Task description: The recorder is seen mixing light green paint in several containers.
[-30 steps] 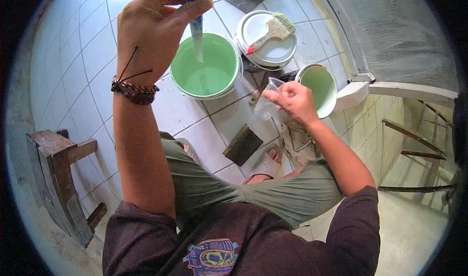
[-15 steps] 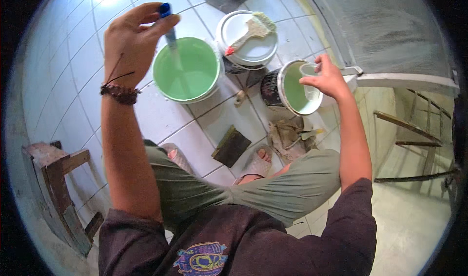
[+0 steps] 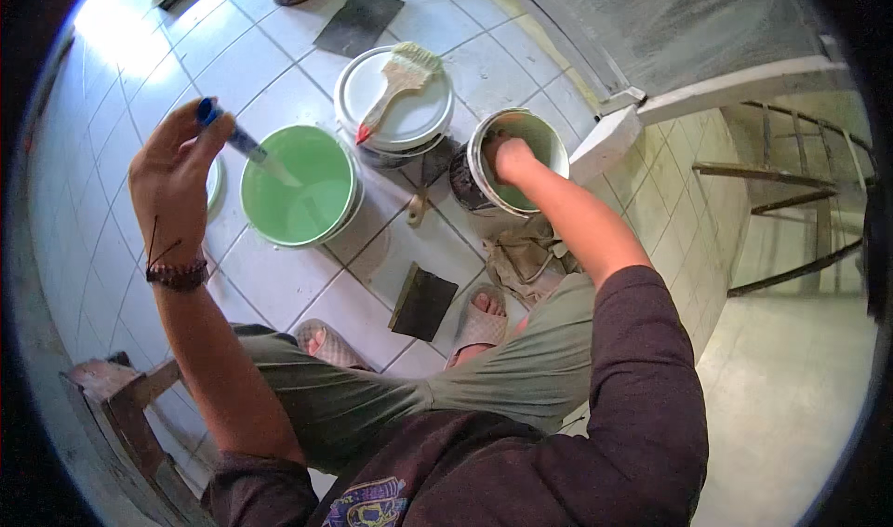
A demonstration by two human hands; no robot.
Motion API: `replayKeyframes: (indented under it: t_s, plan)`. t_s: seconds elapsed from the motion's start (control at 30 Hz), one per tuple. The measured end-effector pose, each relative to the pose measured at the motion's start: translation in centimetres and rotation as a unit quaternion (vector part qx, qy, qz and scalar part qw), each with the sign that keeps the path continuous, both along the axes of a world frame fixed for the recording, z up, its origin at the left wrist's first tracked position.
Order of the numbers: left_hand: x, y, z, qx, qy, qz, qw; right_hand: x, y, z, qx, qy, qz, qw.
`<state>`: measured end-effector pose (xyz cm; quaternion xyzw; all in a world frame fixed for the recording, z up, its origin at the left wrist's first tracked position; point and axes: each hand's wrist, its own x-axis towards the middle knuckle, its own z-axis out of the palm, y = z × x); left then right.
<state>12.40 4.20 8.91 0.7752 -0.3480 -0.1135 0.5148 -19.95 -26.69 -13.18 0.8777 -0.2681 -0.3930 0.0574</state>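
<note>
My left hand [image 3: 181,169] is closed around the upper end of a blue tube [image 3: 244,144] with a pale lower part. The tube slants over a white bucket [image 3: 351,213] of light green liquid [image 3: 293,206]; I cannot tell whether its tip touches the liquid. My right hand [image 3: 513,161] reaches inside a smaller, dark-sided bucket [image 3: 476,160] with a white rim, to the right. Its fingertips and the clear plastic cup it held earlier are hidden down there. Behind the two buckets, a wide paintbrush [image 3: 395,85] lies across a white lid [image 3: 358,90] on a third bucket.
A dark flat scraper [image 3: 423,304] lies between my feet, beside a crumpled cloth [image 3: 521,262]. Another tool's pale handle [image 3: 417,209] rests on the tiles. A dark square sheet [image 3: 359,22] lies farther back. A wooden stool [image 3: 112,387] stands at left, a dark metal frame [image 3: 772,173] at right.
My right hand has gone from the smaller bucket's rim down into it, taking the clear cup out of sight. The tube in my left hand now slants more. The whole view has shifted.
</note>
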Motion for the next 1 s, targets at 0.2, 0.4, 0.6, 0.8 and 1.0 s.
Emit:
replayKeyframes:
  t_s: [0.2, 0.4, 0.6, 0.8, 1.0]
  plan:
    - [0.7, 0.1, -0.5, -0.010, 0.012, 0.003, 1.000, 1.6, 3.1, 1.5, -0.015, -0.067, -0.012, 0.998]
    - [0.8, -0.5, -1.0, -0.015, 0.024, -0.009, 1.000, 2.0, 2.2, 1.4, 0.085, -0.001, -0.058, 0.995]
    - [0.6, -0.8, -0.8, -0.013, 0.029, -0.001, 1.000, -1.6, 1.9, 4.1, 0.080, -0.230, -0.125, 0.962]
    - [-0.2, -1.5, -0.8, -0.009, 0.047, -0.008, 0.999, -4.9, 1.9, 10.4, 0.124, -0.490, -0.103, 0.857]
    - [-0.2, -0.9, 0.0, 0.008, 0.029, -0.004, 1.000, -5.2, 2.5, 12.7, 0.058, -0.403, -0.092, 0.909]
